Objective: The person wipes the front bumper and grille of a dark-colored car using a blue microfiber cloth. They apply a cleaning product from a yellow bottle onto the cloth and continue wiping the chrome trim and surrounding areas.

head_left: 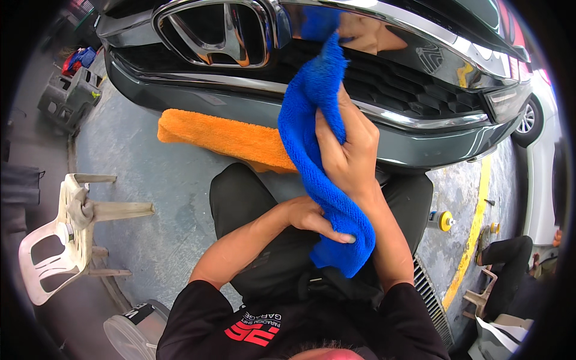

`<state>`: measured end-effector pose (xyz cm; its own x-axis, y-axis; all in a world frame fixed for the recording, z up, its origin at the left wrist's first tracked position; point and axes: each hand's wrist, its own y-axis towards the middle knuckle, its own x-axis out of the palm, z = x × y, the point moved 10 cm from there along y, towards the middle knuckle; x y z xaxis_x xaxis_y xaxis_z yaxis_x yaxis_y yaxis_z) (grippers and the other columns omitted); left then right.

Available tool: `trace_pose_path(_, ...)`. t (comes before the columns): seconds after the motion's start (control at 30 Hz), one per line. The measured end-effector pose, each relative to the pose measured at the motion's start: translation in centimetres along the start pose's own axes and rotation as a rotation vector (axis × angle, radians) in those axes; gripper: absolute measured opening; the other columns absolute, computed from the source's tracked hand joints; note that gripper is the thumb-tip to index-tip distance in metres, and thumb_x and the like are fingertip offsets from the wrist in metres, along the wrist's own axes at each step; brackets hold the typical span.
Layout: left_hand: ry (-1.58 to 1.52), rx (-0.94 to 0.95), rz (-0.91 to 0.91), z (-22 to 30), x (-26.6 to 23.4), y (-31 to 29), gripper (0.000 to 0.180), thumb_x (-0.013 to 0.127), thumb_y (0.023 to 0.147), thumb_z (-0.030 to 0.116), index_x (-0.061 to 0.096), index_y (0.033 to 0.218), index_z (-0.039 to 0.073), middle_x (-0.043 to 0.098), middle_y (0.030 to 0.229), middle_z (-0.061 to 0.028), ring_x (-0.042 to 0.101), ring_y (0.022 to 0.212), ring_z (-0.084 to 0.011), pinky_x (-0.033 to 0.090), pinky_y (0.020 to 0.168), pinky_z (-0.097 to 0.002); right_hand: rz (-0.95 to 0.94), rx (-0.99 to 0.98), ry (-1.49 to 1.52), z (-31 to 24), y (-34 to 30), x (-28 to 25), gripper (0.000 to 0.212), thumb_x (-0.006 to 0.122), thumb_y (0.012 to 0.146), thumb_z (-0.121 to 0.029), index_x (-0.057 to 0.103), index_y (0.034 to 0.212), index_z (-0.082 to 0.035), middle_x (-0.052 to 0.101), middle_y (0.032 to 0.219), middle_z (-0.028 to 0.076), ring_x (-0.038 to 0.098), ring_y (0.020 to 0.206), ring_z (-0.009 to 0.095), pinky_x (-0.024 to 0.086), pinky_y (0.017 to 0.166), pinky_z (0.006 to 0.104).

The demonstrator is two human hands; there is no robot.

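Observation:
A blue microfibre cloth (300, 132) hangs in a long twist between my hands, in front of the car's grille (384, 84). My right hand (351, 147) grips its upper part, with the thumb and fingers closed round the fabric. Lower down, my left hand (315, 219) pinches the trailing end above my lap. The cloth's tip overlaps the glossy chrome strip (408, 48), which mirrors the hand and cloth; whether they touch, I cannot tell. An orange towel (222, 135) stretches below the grey bumper (240, 96), left of the blue cloth and partly behind it.
A white plastic chair (57, 258) lies tipped at the left, near a clear tub (135, 330). Grey step stools (69, 99) stand at the far left. On the right are a yellow-capped container (445, 221), a floor grate (432, 294), another person's leg (507, 264) and a white car (540, 168).

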<state>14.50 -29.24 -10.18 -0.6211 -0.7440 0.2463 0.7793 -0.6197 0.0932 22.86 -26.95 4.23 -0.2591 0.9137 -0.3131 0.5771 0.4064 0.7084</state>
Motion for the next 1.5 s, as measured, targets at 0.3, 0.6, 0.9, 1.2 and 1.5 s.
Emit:
trace_pose_path(0.3,0.025,-0.005,0.222,-0.1,-3.5,-1.2,0.046,0.092,0.08,0.007,0.078,0.124,0.006,0.08,0.117,-0.008,0.074,0.108,-0.0212,0.058,0.098,-0.039,-0.116,-0.025,-0.372,-0.1,2.6,3.7,0.087,0.066,0.085,0.002,0.044,0.166,-0.021,0.068,0.092,0.015,0.07,0.075,0.036,0.058,0.07,0.0459)
trace_pose_path(0.6,0.039,-0.004,0.209,-1.4,-3.8,-1.1,0.048,0.093,0.08,0.01,0.077,0.125,0.005,0.078,0.122,-0.0094,0.072,0.114,-0.0233,0.057,0.102,-0.0419,-0.115,-0.109,-0.415,-0.8,2.9,4.2,0.098,0.069,0.082,0.001,0.035,0.17,-0.023,0.064,0.086,0.012,0.069,0.069,0.033,0.057,0.065,0.0466)
trace_pose_path(0.9,0.013,0.058,0.223,-2.0,-3.8,-1.1,0.054,0.093,0.079,0.012,0.075,0.129,0.005,0.078,0.123,-0.0105,0.073,0.113,-0.0242,0.057,0.103,-0.0422,-0.105,-0.098,-0.4,-1.1,3.0,4.0,0.092,0.07,0.084,-0.001,0.038,0.168,-0.023,0.065,0.085,0.013,0.07,0.071,0.034,0.058,0.065,0.0467)
trace_pose_path(1.2,-0.011,-0.038,0.164,-0.1,-2.3,0.1,0.04,0.092,0.082,0.014,0.079,0.118,0.003,0.08,0.111,-0.0087,0.074,0.104,-0.0199,0.057,0.096,-0.0374,0.112,0.3,0.298,2.4,-0.1,-3.5,0.054,0.057,0.091,0.0,0.064,0.145,0.003,0.077,0.119,0.011,0.068,0.096,0.011,0.055,0.088,0.0278)
trace_pose_path(1.5,-0.239,-0.052,0.15,-0.3,-2.6,0.2,0.068,0.084,0.079,0.008,0.062,0.143,-0.001,0.072,0.133,-0.0147,0.066,0.125,-0.0252,0.049,0.111,-0.042,0.491,-0.076,0.107,-2.7,1.3,-7.1,0.057,0.071,0.092,0.002,0.059,0.148,-0.002,0.072,0.113,0.014,0.068,0.095,0.021,0.057,0.087,0.0329)
